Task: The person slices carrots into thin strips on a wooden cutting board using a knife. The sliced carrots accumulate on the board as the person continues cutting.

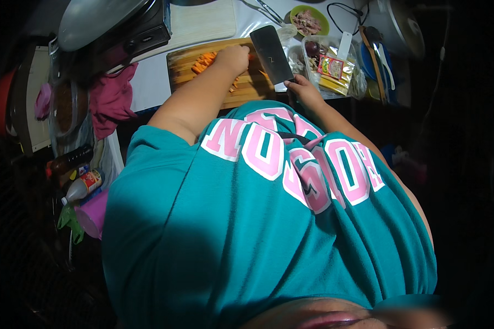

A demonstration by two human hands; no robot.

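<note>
My right hand [306,92] grips the handle of a cleaver [271,55]. Its broad dark blade is raised at the right end of a wooden cutting board [181,80], flat side towards me. Over the middle of the board, my left hand [234,59] has its fingers curled downward. What lies beneath those fingers is hidden, though a bit of orange shows just beyond them. Cut carrot strips [204,61] are heaped left of that hand, and smaller bits lie near the wrist and close to the blade.
Right of the board stands a clear plastic container [308,76] with packets and an onion. Behind it are a green bowl [323,20] of raw meat and a black cable [346,6]. A gas stove [148,41] and a maroon cloth [113,100] are at the left.
</note>
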